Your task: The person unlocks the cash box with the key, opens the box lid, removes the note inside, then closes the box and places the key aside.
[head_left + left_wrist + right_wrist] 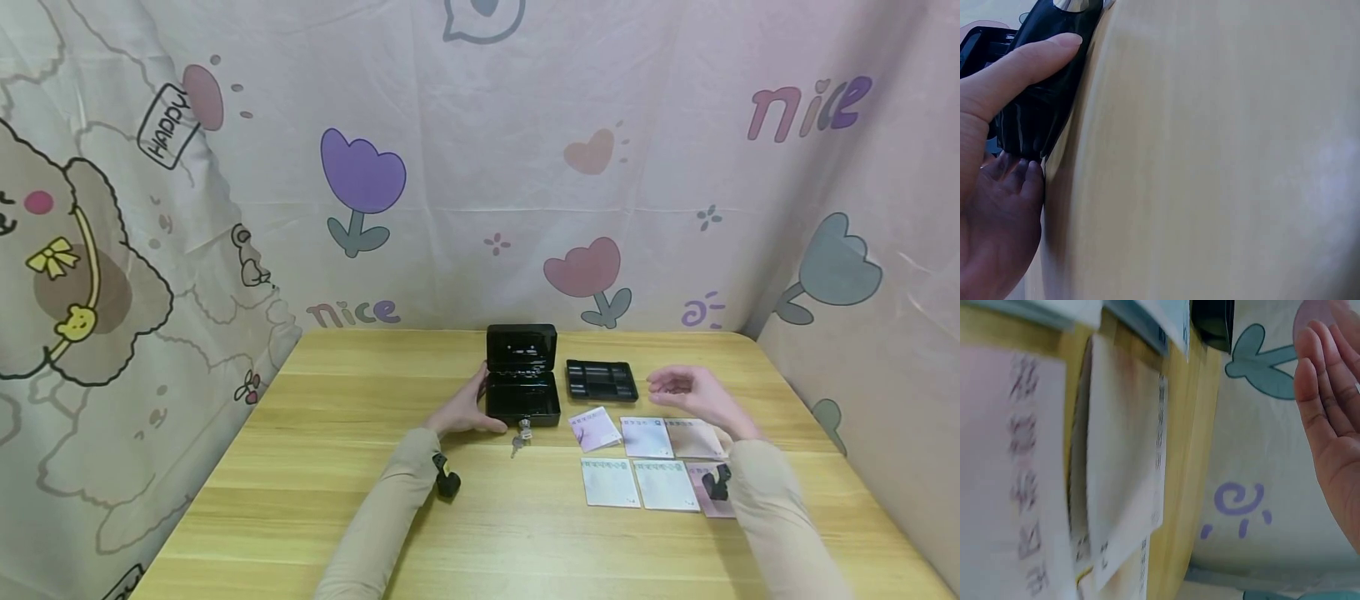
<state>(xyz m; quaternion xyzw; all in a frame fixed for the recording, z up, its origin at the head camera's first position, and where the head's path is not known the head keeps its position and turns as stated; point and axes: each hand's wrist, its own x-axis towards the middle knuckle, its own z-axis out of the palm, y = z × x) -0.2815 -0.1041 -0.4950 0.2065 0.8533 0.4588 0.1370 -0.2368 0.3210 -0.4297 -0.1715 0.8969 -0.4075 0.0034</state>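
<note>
A black cash box (pixel 522 398) stands on the table with its lid (pixel 521 348) raised and a key in its front lock; a second key (pixel 517 443) dangles there. My left hand (pixel 467 408) holds the box by its left side, the thumb (pixel 1054 53) across the front and the other fingers round the side. Over the rear row of paper cards, my right hand (pixel 701 396) is raised with loosely bent fingers and nothing in them. A black compartment tray (pixel 602 381) lies to the left of that hand.
Several cards lie in two rows at the right, among them a tilted pink one (pixel 596 429), a pale one (pixel 611 483) and a partly raised folded card (pixel 1125 456). A printed cloth (pixel 465 167) hangs behind the wooden table (pixel 360 400).
</note>
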